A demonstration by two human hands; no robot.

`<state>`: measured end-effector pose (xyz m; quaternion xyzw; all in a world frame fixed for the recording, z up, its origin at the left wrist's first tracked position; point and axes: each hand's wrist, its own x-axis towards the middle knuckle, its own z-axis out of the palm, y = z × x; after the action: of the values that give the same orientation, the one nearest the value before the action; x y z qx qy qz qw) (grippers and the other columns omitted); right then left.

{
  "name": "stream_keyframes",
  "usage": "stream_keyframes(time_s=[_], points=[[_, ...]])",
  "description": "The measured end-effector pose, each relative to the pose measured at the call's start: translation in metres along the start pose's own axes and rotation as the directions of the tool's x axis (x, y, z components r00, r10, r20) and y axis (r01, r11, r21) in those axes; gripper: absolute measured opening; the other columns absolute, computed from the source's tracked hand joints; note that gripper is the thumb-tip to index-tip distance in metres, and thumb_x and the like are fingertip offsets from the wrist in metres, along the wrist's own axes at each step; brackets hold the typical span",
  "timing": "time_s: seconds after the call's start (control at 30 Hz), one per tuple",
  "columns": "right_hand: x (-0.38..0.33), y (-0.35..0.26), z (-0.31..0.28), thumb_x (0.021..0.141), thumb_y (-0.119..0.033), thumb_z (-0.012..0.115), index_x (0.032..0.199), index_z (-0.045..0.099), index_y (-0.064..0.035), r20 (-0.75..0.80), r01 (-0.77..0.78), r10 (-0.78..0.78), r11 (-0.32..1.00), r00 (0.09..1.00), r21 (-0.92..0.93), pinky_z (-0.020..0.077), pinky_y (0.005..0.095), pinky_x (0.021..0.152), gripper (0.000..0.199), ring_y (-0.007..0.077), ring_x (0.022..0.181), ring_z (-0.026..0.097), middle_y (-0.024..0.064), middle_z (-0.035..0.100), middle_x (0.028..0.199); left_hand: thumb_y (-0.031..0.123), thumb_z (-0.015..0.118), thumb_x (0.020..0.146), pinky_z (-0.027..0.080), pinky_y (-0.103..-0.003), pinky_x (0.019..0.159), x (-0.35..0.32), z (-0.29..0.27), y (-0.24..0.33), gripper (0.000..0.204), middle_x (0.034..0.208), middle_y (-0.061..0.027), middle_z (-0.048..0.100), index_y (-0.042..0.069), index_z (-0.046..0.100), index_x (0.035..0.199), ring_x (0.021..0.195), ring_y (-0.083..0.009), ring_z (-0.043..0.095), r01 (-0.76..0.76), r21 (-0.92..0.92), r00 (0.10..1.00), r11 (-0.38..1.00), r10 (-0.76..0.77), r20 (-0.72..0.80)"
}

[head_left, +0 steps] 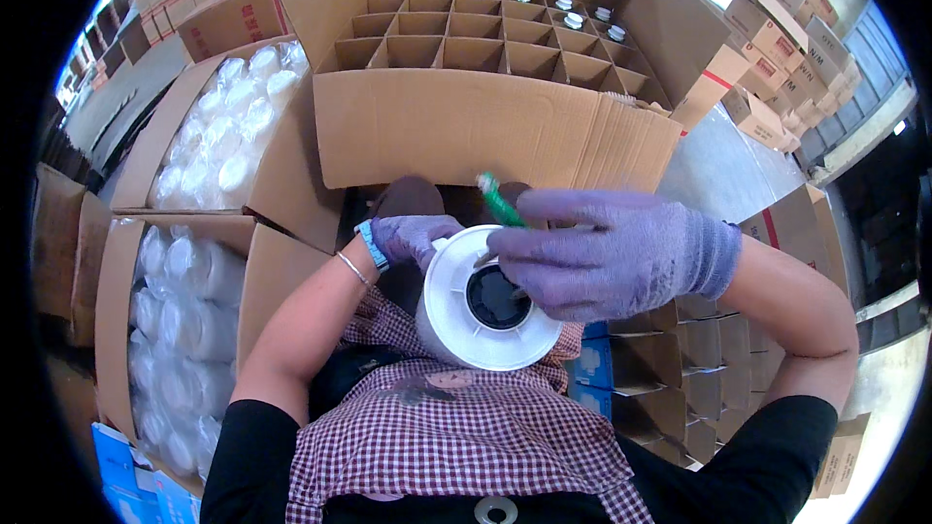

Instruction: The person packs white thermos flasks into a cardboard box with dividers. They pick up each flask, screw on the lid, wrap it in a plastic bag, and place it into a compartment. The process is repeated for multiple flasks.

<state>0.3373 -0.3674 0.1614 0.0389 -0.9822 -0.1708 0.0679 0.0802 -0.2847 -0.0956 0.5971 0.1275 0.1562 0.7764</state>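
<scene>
In its purple glove my left hand [417,236] grips the upper left rim of a white round plastic container [451,318]. The container is tilted toward me over my lap, and a dark round opening [498,297] shows at its centre. My right hand [621,254], also gloved in purple, is over the container's right side, its fingers bent close to the opening. From behind those fingers a short green stick-like thing [500,202] with a whitish end sticks out; the rest is hidden. It appears held in the closed fingers.
Ahead stands a large open carton [485,126] with cardboard dividers; several white-capped bottles [574,21] sit in its right cells. On the left, two cartons hold plastic-wrapped white containers [218,136]. More dividers [714,359] stand at my right. Stacked boxes [777,34] fill the back right.
</scene>
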Motion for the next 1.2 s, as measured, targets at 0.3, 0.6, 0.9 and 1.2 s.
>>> stream_keyframes(time_s=[0.3, 0.6, 0.9, 1.2], points=[[0.007, -0.015, -0.015, 0.081, -0.013, 0.074, 0.111, 0.066, -0.007, 0.139, 0.04, -0.06, 0.99, 0.989, 0.138, 0.0521, 0.0347, 0.104, 0.032, 0.0275, 0.132, 0.053, 0.0119, 0.062, 0.129, 0.033, 0.086, 0.063, 0.053, -0.029, 0.084, 0.002, 0.016, 0.026, 0.071, 0.105, -0.0039, 0.072, -0.002, 0.068, 0.122, 0.095, -0.0113, 0.064, 0.032, 0.179, 0.996, 0.983, -0.046, 0.076], [-0.021, 0.006, 0.054, 0.095, -0.039, 0.064, 0.107, 0.069, -0.0046, 0.58, -0.818, 0.681, 0.051, 0.448, 0.572, 0.0577, 0.0363, 0.072, 0.036, 0.0254, 0.08, 0.071, 0.015, 0.071, 0.091, 0.04, 0.077, 0.083, 0.043, -0.037, 0.11, -0.069, 0.166, 0.03, 0.102, 0.143, -0.0163, 0.056, 0.001, 0.022, 0.159, 0.129, -0.0248, 0.056, 0.186, 0.394, 0.741, 0.9, 0.134, -0.657], [-0.041, 0.168, 0.081, 0.098, -0.034, 0.062, 0.11, 0.065, -0.0033, -0.012, -0.846, 0.968, 0.223, 0.249, 0.485, 0.0522, 0.042, 0.076, 0.034, 0.0251, 0.079, 0.065, 0.013, 0.07, 0.089, 0.019, 0.062, 0.095, 0.041, -0.037, 0.11, -0.052, 0.117, 0.013, 0.07, 0.142, -0.0085, 0.052, 0.004, 0.031, 0.155, 0.129, -0.0202, 0.051, -0.353, -0.125, 0.586, 0.927, 0.115, -0.802], [-0.337, 0.26, 0.21, 0.1, -0.039, 0.057, 0.113, 0.065, 0.0026, 0.192, -0.987, 0.981, -0.036, -0.005, 0.156, 0.0468, 0.04, 0.062, 0.044, 0.022, 0.063, 0.056, 0.0111, 0.06, 0.073, 0.037, 0.075, 0.085, 0.049, -0.042, 0.1, -0.227, 0.14, 0.066, 0.06, 0.123, -0.021, 0.062, 0.002, 0.059, 0.131, 0.114, -0.0361, 0.061, 0.664, 0.628, 0.352, 0.405, 0.572, -0.741]])
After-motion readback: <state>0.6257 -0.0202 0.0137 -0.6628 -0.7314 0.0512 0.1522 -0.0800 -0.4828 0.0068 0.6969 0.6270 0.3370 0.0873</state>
